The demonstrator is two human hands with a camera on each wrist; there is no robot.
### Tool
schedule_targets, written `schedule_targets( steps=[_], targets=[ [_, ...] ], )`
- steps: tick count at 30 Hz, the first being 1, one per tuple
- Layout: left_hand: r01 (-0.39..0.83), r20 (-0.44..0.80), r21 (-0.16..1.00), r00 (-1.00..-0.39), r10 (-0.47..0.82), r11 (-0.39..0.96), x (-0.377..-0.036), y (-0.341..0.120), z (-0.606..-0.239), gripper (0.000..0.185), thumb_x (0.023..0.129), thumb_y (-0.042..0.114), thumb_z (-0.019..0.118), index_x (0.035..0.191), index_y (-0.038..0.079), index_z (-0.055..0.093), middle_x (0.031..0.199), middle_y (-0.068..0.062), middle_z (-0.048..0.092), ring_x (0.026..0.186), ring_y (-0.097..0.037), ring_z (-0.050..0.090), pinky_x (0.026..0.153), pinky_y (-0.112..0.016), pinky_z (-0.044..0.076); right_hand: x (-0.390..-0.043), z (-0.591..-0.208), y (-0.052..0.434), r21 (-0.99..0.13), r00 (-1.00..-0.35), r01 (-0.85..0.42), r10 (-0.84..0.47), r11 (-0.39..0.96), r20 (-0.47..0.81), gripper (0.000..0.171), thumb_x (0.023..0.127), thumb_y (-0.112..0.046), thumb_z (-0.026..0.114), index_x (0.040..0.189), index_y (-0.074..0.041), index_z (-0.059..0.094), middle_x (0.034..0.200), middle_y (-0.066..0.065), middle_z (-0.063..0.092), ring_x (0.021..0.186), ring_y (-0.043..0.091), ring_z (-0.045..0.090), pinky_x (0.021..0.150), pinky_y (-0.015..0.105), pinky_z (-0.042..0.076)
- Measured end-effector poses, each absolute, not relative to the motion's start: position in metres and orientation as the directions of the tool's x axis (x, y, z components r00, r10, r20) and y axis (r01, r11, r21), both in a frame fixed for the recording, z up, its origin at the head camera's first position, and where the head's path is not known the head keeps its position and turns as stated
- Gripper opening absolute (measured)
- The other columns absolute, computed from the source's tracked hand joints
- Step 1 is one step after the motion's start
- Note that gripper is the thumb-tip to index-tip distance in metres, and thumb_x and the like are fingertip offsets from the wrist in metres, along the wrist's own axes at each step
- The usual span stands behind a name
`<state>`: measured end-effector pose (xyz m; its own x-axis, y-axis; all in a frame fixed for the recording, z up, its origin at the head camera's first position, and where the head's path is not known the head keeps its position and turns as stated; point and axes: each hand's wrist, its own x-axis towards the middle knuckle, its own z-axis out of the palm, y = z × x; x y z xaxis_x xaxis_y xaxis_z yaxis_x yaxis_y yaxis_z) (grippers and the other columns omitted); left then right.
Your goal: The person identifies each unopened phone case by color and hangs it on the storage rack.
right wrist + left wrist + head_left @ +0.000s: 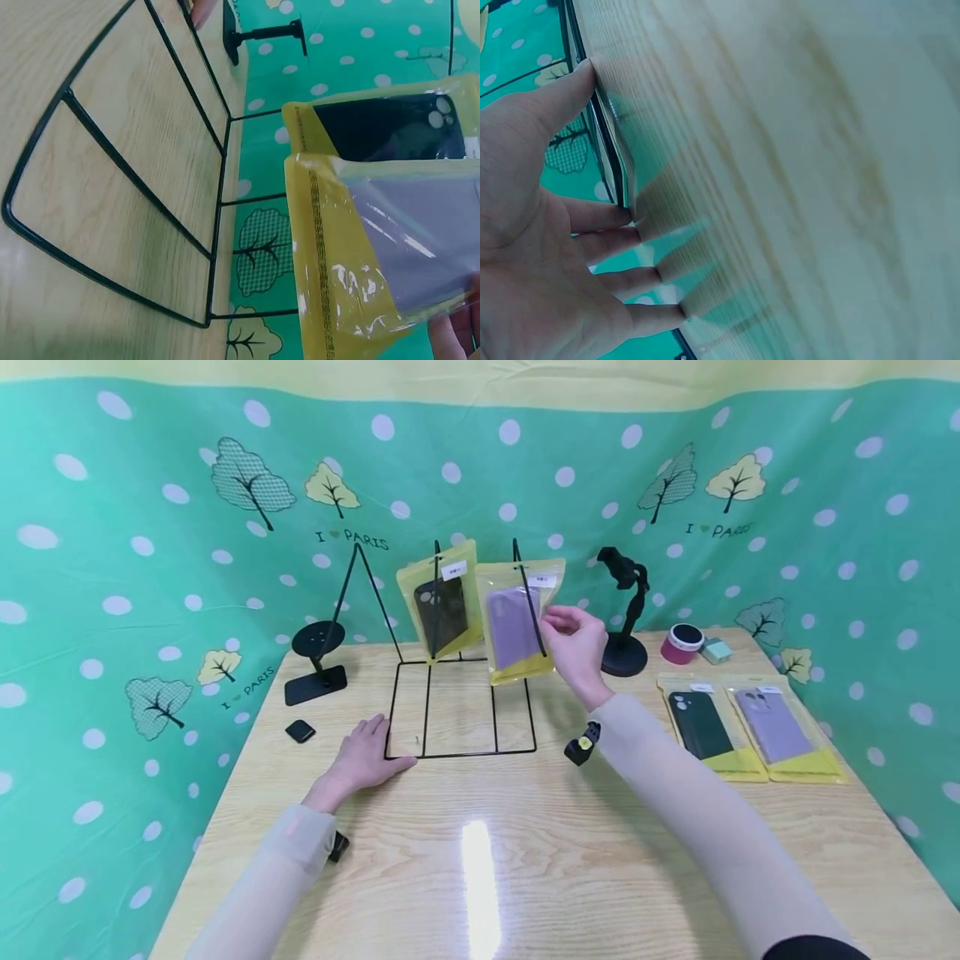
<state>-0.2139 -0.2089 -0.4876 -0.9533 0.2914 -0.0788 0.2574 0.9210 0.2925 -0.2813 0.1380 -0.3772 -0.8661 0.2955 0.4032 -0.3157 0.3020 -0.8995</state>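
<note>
My left hand (367,756) rests at the front left corner of a black wire display rack (465,754), fingers spread and straight. In the left wrist view its thumb touches the rack's wire, and the fingertips reach the tabletop. With my right hand (577,647) I pinch the right edge of a clear and yellow pouch holding a purple phone case (513,627). This pouch hangs by its top hole at a rack prong. Just left of it, a second pouch with a black phone case (450,614) hangs on another prong, partly covered by the purple one in the right wrist view.
Two more pouched phone cases, one dark green (699,724) and one purple (772,720), lie at the right. Behind them are a pink jar (681,647), a small pale box (716,651) and a black stand (625,653). Another black stand (318,639) and a small black square (300,731) are left.
</note>
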Motion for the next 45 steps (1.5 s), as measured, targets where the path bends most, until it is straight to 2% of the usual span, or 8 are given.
schedule_targets(
  steps=[13,23,32,38,45],
  targets=[
    [0.254,-0.091,0.287,-0.952,0.291,0.923,-0.215,-0.209,-0.484,0.094,0.085,0.058,0.062,0.142,-0.012,0.032,0.147,-0.030,0.027,0.131,-0.052,0.024,0.102,-0.063,0.024,-0.303,-0.370,0.138,-0.906,-0.864,-0.282,0.327,0.316,0.383,0.020,0.083,-0.016,0.076,0.101,-0.007,0.072,0.089,0.001,0.069,0.082,0.010,0.064,0.072,0.025,0.051],
    [0.270,-0.060,0.295,-0.952,0.300,0.916,-0.213,-0.209,-0.488,0.091,0.085,0.053,0.065,0.140,-0.013,0.035,0.145,-0.031,0.031,0.129,-0.053,0.027,0.100,-0.064,0.027,-0.313,-0.371,0.134,-0.909,-0.867,-0.242,0.345,0.339,0.359,0.021,0.083,-0.019,0.076,0.100,-0.008,0.072,0.088,0.001,0.069,0.080,0.010,0.064,0.073,0.023,0.050],
    [0.280,-0.043,0.293,-0.951,0.305,0.914,-0.210,-0.208,-0.487,0.090,0.085,0.052,0.066,0.139,-0.013,0.036,0.144,-0.031,0.032,0.129,-0.053,0.029,0.099,-0.064,0.028,-0.313,-0.380,0.135,-0.899,-0.868,-0.240,0.334,0.367,0.368,0.020,0.087,-0.018,0.072,0.102,-0.004,0.071,0.093,0.003,0.067,0.088,0.014,0.060,0.077,0.025,0.047],
    [0.272,-0.051,0.295,-0.953,0.299,0.916,-0.210,-0.209,-0.485,0.091,0.085,0.052,0.066,0.140,-0.013,0.035,0.144,-0.031,0.031,0.129,-0.053,0.028,0.100,-0.063,0.027,-0.308,-0.381,0.140,-0.897,-0.872,-0.259,0.314,0.358,0.377,0.021,0.087,-0.016,0.071,0.104,-0.004,0.070,0.094,0.002,0.068,0.086,0.012,0.062,0.075,0.026,0.049],
    [0.270,-0.053,0.291,-0.954,0.297,0.918,-0.210,-0.209,-0.486,0.091,0.085,0.053,0.066,0.140,-0.013,0.035,0.145,-0.031,0.031,0.129,-0.053,0.028,0.100,-0.064,0.027,-0.299,-0.391,0.158,-0.870,-0.881,-0.277,0.254,0.408,0.399,0.019,0.089,-0.019,0.069,0.103,-0.007,0.069,0.095,0.002,0.067,0.086,0.012,0.062,0.075,0.026,0.049]
  ],
)
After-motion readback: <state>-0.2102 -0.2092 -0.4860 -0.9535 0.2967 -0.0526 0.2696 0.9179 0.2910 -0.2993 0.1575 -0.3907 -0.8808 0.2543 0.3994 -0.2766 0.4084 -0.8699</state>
